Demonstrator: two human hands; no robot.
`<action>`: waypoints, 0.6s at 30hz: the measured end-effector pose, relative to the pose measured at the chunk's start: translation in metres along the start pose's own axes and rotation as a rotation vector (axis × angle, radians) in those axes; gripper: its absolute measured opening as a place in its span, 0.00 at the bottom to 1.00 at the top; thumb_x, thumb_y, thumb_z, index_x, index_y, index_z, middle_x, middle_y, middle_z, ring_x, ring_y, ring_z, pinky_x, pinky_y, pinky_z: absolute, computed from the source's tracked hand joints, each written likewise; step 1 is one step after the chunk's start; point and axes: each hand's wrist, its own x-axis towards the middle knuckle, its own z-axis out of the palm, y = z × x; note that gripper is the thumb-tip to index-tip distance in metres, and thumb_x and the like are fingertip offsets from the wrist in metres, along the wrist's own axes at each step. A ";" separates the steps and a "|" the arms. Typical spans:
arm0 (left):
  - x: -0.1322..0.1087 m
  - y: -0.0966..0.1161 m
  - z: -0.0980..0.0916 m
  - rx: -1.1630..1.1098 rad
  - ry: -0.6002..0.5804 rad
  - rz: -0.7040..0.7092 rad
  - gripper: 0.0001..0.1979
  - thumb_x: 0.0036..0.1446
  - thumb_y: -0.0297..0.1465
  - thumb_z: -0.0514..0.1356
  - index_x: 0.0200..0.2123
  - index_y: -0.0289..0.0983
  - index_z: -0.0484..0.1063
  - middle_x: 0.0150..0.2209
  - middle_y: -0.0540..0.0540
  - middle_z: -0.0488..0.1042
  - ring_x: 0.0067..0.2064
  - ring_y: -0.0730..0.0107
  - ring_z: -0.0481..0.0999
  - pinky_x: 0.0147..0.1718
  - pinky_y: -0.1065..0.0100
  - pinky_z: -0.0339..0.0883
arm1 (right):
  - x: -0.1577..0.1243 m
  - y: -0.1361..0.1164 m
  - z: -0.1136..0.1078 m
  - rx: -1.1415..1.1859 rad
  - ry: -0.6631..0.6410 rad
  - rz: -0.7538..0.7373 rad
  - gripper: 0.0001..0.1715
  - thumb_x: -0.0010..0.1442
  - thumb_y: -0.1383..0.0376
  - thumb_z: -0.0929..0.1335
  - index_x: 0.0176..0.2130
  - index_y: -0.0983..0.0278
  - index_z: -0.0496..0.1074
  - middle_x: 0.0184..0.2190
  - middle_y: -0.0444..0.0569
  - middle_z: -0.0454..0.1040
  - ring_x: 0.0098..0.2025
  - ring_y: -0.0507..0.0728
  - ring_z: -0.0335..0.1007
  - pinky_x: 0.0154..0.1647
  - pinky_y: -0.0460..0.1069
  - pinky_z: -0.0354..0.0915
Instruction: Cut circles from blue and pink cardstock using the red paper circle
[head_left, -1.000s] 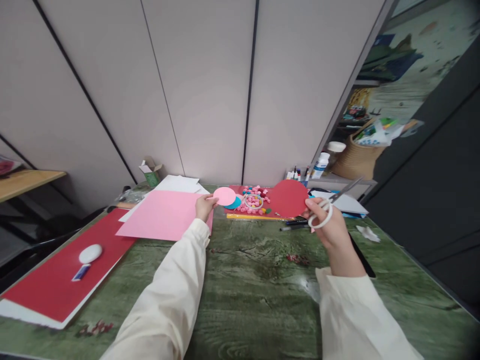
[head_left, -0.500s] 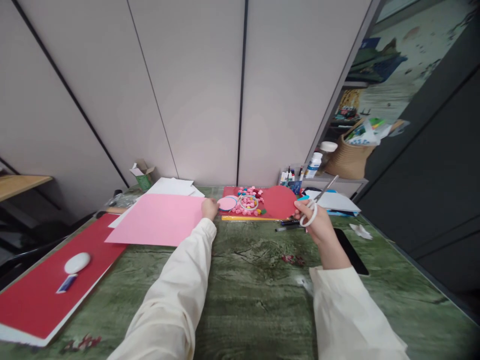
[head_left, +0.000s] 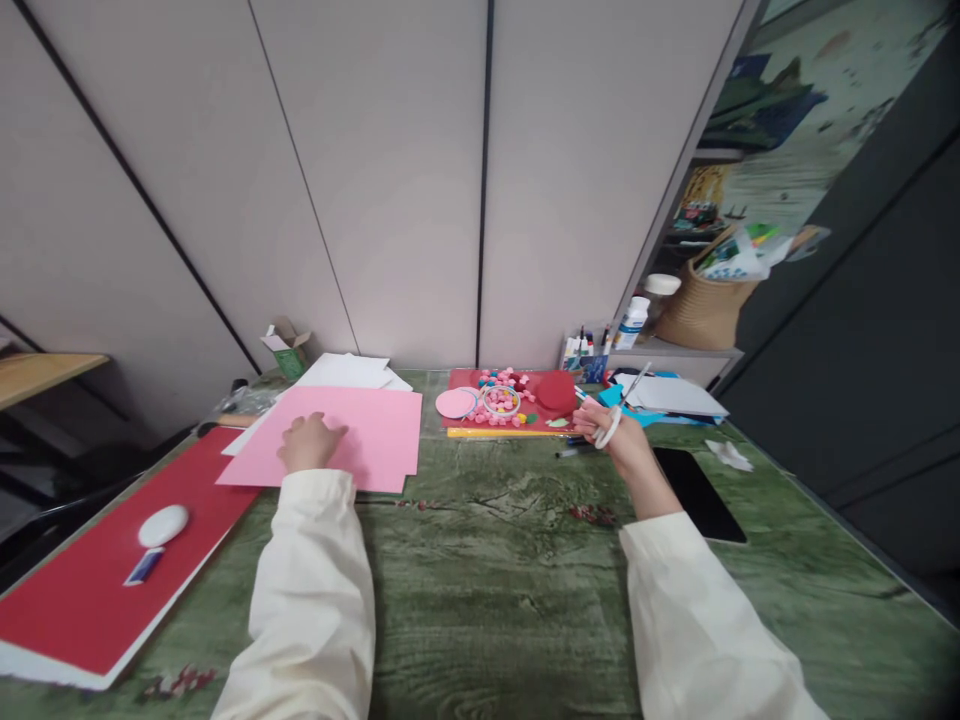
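Note:
My left hand lies with fingers spread on the pink paper, which rests over white sheets at the left back. Scissors with white handle loops are in my right hand, blades pointing up and away to the right. Just beyond those fingertips a red paper circle lies on a red sheet. Beside it are a pink paper circle and many small pink pieces, some around a clear ring.
Left of the pink paper, a long red sheet carries a white oval object and a small tube. A black phone-like slab lies right of my right hand. Behind are a pen holder and a small green box.
My left hand has moved left from the pink paper's right edge onto its middle. The red circle has left my right fingers and now lies farther back; the scissors stay in that hand.

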 end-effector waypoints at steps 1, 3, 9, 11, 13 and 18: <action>0.001 -0.005 0.001 0.007 -0.003 -0.028 0.34 0.47 0.47 0.54 0.54 0.35 0.58 0.54 0.30 0.60 0.53 0.39 0.60 0.43 0.44 0.57 | 0.000 0.000 0.001 0.002 -0.013 0.001 0.16 0.44 0.63 0.73 0.35 0.67 0.73 0.31 0.53 0.78 0.24 0.53 0.73 0.18 0.43 0.65; 0.001 -0.009 0.007 0.013 -0.009 -0.080 0.38 0.44 0.49 0.55 0.55 0.36 0.55 0.55 0.28 0.57 0.54 0.36 0.58 0.43 0.40 0.55 | -0.002 -0.002 0.002 0.001 -0.039 0.001 0.16 0.45 0.63 0.72 0.36 0.67 0.73 0.31 0.53 0.78 0.24 0.52 0.73 0.18 0.43 0.65; 0.002 -0.004 0.025 0.025 -0.048 -0.165 0.42 0.42 0.49 0.57 0.58 0.37 0.48 0.59 0.27 0.51 0.58 0.34 0.51 0.45 0.38 0.51 | -0.008 -0.005 0.007 -0.019 -0.102 -0.016 0.16 0.46 0.64 0.71 0.37 0.67 0.73 0.32 0.53 0.78 0.23 0.51 0.73 0.18 0.42 0.65; 0.002 -0.003 0.025 0.035 -0.054 -0.138 0.42 0.43 0.48 0.56 0.59 0.37 0.47 0.59 0.27 0.50 0.58 0.34 0.51 0.45 0.38 0.52 | -0.009 -0.005 0.008 -0.024 -0.121 -0.022 0.15 0.47 0.63 0.71 0.37 0.67 0.73 0.32 0.54 0.78 0.23 0.51 0.73 0.19 0.42 0.65; 0.001 -0.001 0.024 0.042 -0.059 -0.107 0.41 0.45 0.47 0.55 0.59 0.38 0.46 0.59 0.28 0.50 0.57 0.35 0.53 0.44 0.39 0.53 | -0.009 -0.004 0.009 -0.030 -0.136 -0.023 0.15 0.47 0.62 0.71 0.36 0.67 0.73 0.33 0.54 0.78 0.24 0.52 0.73 0.19 0.42 0.65; -0.003 0.016 0.022 0.058 -0.094 0.001 0.32 0.48 0.43 0.55 0.56 0.40 0.54 0.60 0.31 0.51 0.57 0.38 0.53 0.44 0.41 0.54 | -0.009 -0.002 0.009 -0.050 -0.151 -0.021 0.16 0.47 0.61 0.71 0.37 0.67 0.73 0.34 0.54 0.78 0.24 0.52 0.73 0.20 0.43 0.65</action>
